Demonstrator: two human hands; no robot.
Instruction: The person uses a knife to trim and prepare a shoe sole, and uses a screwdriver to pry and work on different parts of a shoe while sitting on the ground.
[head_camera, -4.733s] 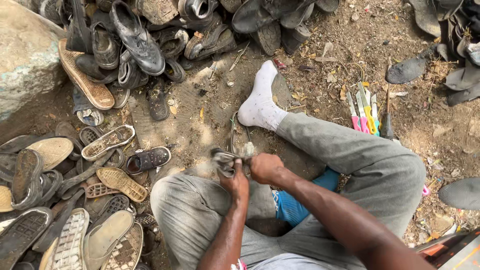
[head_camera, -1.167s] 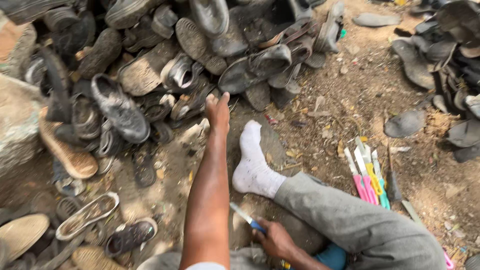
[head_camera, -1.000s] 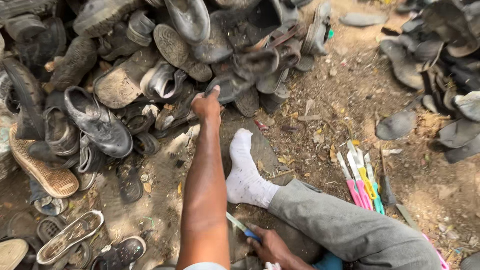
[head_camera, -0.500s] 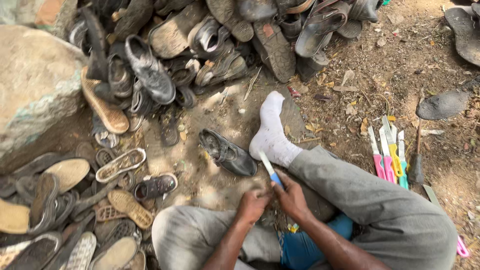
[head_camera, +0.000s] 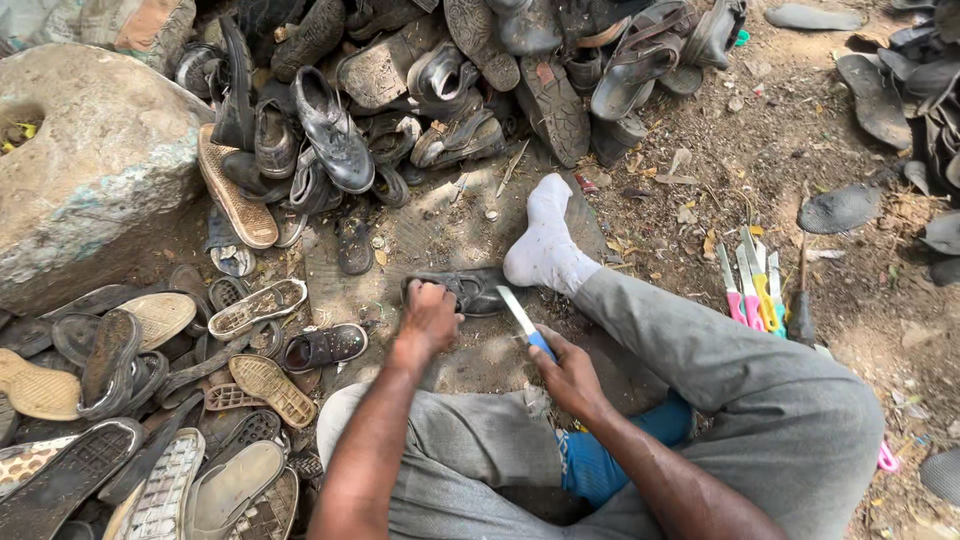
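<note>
I sit on the ground in grey trousers with one white-socked foot (head_camera: 545, 245) stretched out. My left hand (head_camera: 430, 318) grips the heel end of a black leather shoe (head_camera: 478, 289) lying on the dirt just before that foot. My right hand (head_camera: 570, 375) holds a blue-handled knife (head_camera: 524, 320), its pale blade pointing up and left toward the shoe, a little apart from it.
A heap of worn shoes and sandals (head_camera: 420, 80) fills the top and left. A big pale rock (head_camera: 90, 170) lies at the left. Several knives with pink, yellow and green handles (head_camera: 750, 285) lie on the dirt at the right, near loose soles (head_camera: 840, 208).
My left arm reached into the pile, pulled out the black shoe and brought it back before my foot. My left hand now grips it. The knife stayed in my right hand.
</note>
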